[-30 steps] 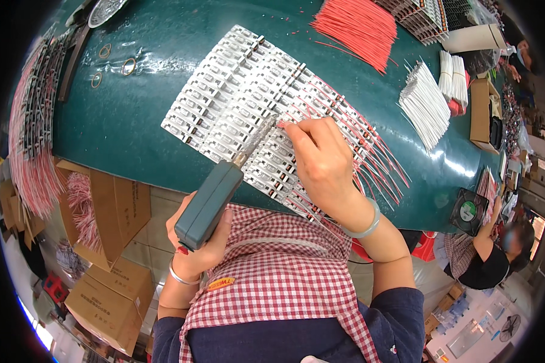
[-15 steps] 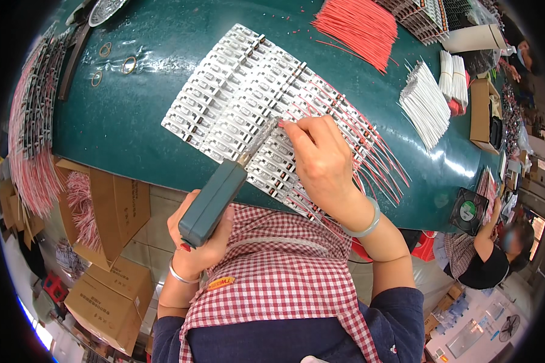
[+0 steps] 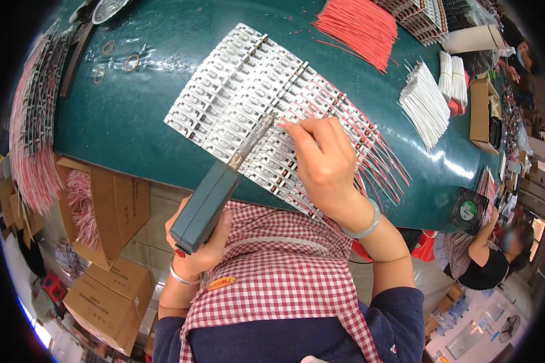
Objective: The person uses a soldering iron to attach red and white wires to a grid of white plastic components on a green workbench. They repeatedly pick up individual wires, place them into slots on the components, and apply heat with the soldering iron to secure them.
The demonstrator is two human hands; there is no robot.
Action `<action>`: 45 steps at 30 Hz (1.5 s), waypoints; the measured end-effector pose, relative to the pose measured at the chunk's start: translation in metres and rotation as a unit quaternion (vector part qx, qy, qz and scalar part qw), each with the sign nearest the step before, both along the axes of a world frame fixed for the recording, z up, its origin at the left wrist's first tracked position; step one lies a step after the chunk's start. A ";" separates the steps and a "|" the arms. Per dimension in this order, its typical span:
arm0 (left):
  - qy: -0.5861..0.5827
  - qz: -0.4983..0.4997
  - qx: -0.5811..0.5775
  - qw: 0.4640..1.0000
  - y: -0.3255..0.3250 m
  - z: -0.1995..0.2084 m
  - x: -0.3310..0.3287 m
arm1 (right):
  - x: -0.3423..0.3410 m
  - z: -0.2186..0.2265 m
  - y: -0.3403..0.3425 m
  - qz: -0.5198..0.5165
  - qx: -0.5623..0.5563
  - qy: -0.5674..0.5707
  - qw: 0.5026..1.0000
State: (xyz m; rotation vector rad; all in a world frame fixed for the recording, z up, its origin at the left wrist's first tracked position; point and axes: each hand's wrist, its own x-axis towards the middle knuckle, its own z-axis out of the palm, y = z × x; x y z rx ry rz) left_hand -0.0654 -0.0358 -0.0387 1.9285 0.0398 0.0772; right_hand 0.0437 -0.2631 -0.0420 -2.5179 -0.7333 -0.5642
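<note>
Two hands are busy; our left hand [image 3: 203,239] is wrapped round the tool [image 3: 206,206]; our right hand [image 3: 326,158] is pinched near its tip, whether on a wire we cannot tell; we seem to be soldering wires [image 3: 378,163] to the panel [image 3: 227,85]; the next move calls for steady fingertips; the panel lies beneath our right hand, beyond our left.

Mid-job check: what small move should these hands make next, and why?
Probably have the left hand ease the tool back slightly before the right hand shifts: the tool's tip lies close beside the right fingertips, over the white modules.
</note>
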 end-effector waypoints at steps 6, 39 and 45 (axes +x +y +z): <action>0.013 -0.006 0.006 1.000 0.001 0.000 -0.002 | -0.003 -0.004 0.001 -0.003 0.011 0.012 1.000; 0.035 -0.003 -0.003 0.999 0.005 -0.007 -0.011 | -0.001 -0.005 0.004 -0.007 -0.015 0.014 1.000; -0.009 -0.016 0.021 1.000 0.005 -0.011 -0.009 | 0.000 -0.005 0.003 -0.012 0.001 0.005 1.000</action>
